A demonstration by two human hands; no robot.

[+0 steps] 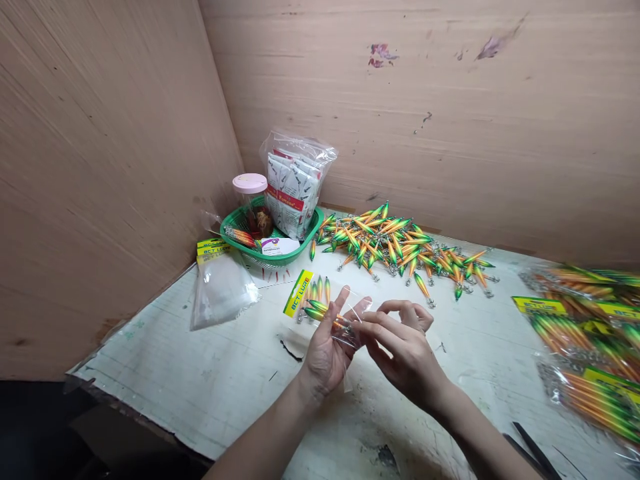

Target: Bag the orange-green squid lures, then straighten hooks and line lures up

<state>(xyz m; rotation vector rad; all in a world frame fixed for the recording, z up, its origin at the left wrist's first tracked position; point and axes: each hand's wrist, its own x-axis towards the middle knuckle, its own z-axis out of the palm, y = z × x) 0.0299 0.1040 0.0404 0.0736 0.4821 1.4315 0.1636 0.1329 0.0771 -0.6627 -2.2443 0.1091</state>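
Note:
My left hand [327,350] holds a clear plastic bag [320,301] with a yellow-green header card, and several green-orange fishing lures lie inside it. My right hand [403,347] pinches the open end of the bag near one lure [325,316] at its mouth. Both hands hover just above the white table [200,380]. A big loose pile of the same lures [400,247] lies behind the hands near the wooden wall.
A green basket [273,247] at the back left holds a pink-lidded jar [251,200] and a bag of white sachets [294,187]. Empty bags [220,283] lie left of it. Filled lure packs [585,340] are stacked at the right. Scissors [533,450] lie at the lower right.

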